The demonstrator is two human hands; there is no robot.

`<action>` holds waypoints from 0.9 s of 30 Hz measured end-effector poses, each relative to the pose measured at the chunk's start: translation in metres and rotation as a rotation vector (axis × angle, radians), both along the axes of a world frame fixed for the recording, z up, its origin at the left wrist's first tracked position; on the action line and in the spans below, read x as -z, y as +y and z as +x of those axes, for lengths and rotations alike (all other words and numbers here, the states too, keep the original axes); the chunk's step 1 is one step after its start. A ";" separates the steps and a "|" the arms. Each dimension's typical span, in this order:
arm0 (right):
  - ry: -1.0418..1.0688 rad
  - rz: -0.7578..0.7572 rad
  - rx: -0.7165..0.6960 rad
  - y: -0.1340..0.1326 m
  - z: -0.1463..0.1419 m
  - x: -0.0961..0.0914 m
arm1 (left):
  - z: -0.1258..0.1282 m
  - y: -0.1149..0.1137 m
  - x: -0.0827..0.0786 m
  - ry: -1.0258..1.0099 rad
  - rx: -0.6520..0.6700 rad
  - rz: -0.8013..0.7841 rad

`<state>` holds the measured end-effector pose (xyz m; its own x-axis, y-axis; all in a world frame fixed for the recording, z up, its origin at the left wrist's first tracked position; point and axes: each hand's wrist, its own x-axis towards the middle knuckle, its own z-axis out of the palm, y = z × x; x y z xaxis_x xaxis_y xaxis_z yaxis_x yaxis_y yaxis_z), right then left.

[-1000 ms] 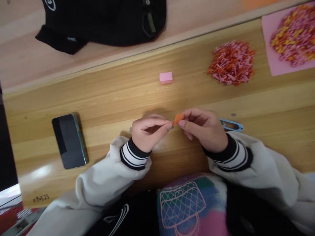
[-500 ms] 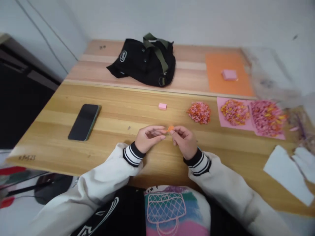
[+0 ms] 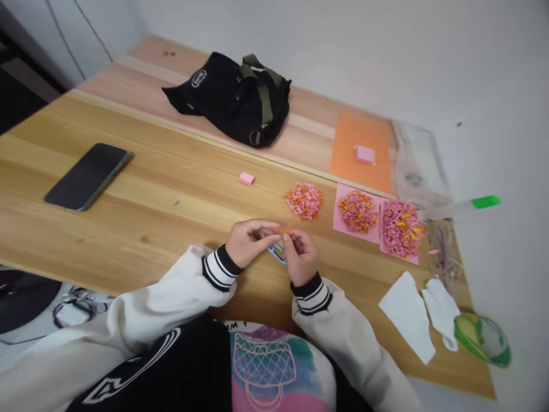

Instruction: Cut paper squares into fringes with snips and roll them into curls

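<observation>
My left hand and my right hand meet low over the near part of the table. Both sets of fingers pinch a small orange strip, apparently paper, most of it hidden by the fingertips. Just below, between the hands, a light-blue looped handle shows; whether it is held or lies on the table I cannot tell. Beyond the hands are a pile of small pink and orange rolled pieces and a small pink block.
Two more piles lie on pink sheets at the right. A phone is at left, a black bag at the back. An orange sheet bears a pink stack. White papers and a green-rimmed container sit at right.
The view has turned to the right, bringing the green-rimmed container into sight. My hands still pinch the orange strip; the light-blue handle now shows between them.
</observation>
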<state>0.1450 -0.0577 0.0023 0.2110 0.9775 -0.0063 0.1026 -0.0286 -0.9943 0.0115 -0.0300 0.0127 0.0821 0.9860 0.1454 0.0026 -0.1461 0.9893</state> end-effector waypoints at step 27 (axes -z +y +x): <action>-0.023 0.132 -0.053 -0.020 0.011 -0.004 | -0.004 -0.010 -0.012 0.163 0.092 0.292</action>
